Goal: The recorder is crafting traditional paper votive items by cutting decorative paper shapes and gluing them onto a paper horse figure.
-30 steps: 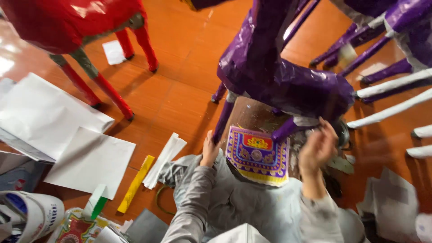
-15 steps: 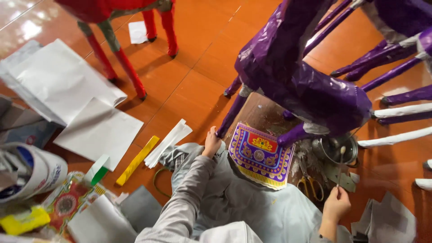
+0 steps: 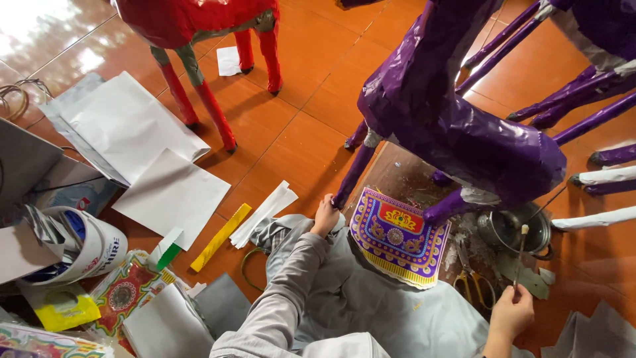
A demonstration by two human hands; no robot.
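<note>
A purple paper-covered horse figure (image 3: pixel 457 126) stands in front of me on a brown board. My left hand (image 3: pixel 324 215) grips the foot of its near front leg. A purple, red and gold patterned paper panel (image 3: pixel 396 237) lies on my lap under the figure's belly. My right hand (image 3: pixel 511 314) holds a thin brush stick (image 3: pixel 519 255) upright, its tip over a small metal pot (image 3: pixel 513 229).
A red paper horse figure (image 3: pixel 205 40) stands at the upper left. White paper sheets (image 3: pixel 142 152), a yellow strip (image 3: pixel 220 237), a tape roll (image 3: pixel 83 242) and patterned papers lie on the orange tile floor at left. Yellow-handled scissors (image 3: pixel 474 282) lie by the pot. More purple and white legs are at right.
My right hand came down from the figure's underside to the floor side at right and picked up the brush stick. The view shifted lower and left; the left hand stays on the leg.
</note>
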